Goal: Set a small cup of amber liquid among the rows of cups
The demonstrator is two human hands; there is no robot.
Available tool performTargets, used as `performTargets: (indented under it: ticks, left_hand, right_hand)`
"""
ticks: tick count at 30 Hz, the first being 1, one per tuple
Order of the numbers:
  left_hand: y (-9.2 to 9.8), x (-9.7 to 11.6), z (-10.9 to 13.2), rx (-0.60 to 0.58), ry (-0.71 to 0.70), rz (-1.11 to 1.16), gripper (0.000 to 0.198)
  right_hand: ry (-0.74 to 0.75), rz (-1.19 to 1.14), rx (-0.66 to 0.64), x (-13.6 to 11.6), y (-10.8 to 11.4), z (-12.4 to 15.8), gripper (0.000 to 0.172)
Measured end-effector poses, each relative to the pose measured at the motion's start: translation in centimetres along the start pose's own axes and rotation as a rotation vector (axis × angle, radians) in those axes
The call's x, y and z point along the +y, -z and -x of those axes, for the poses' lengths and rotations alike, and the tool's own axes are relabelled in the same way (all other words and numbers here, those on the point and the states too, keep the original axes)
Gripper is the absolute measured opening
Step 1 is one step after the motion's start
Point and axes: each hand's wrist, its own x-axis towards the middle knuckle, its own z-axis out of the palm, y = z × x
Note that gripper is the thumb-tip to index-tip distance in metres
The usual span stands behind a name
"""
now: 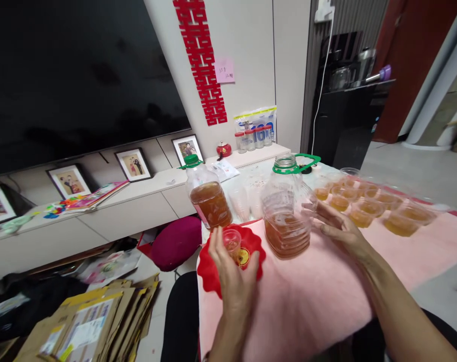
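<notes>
My left hand [232,274] is over a red scalloped plate [209,274], thumb and fingers apart. Just beyond its fingers, a small clear plastic cup [232,240] and a small round yellow-and-red item [244,257] sit on the plate. My right hand [339,229] has its fingers stretched out at the right side of a clear plastic jug [285,201]; whether they touch it I cannot tell. The jug stands upright and uncapped, a green handle [307,163] at its neck and amber liquid in its lower part. Behind the plate stands a green-capped jug [209,198] of darker amber liquid.
Several clear cups of amber liquid [364,208] stand in rows at right on the pink cloth [307,301]. Stacked clear cups [239,202] stand between the jugs. A magenta stool [177,241] and flattened cardboard boxes [96,322] are at left.
</notes>
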Motion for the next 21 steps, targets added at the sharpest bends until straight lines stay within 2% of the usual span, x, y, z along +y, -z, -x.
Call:
performTargets:
  ticks: [3, 8, 14, 21]
  left_hand:
    - [0.9, -2.2, -1.4, 0.024, 0.118, -0.032, 0.099]
    - [0.7, -5.1, -2.5, -0.162, 0.28, 0.13, 0.111]
    - [0.0, -5.1, -3.3, -0.243, 0.396, 0.321, 0.111]
    - [0.2, -4.3, -3.2, -0.224, 0.387, 0.288, 0.104]
  right_hand:
    - [0.007, 0.018, 0.073, 0.3, 0.9, 0.2, 0.075]
    - [-0.036, 0.077, 0.097, 0.4, 2.3, 1.0, 0.063]
    - [-0.131, 0.162, 0.02, -0.8, 2.3, 2.3, 0.06]
    - [-0.197, 0.196, -0.129, -2.0, 2.1, 3.8, 0.05]
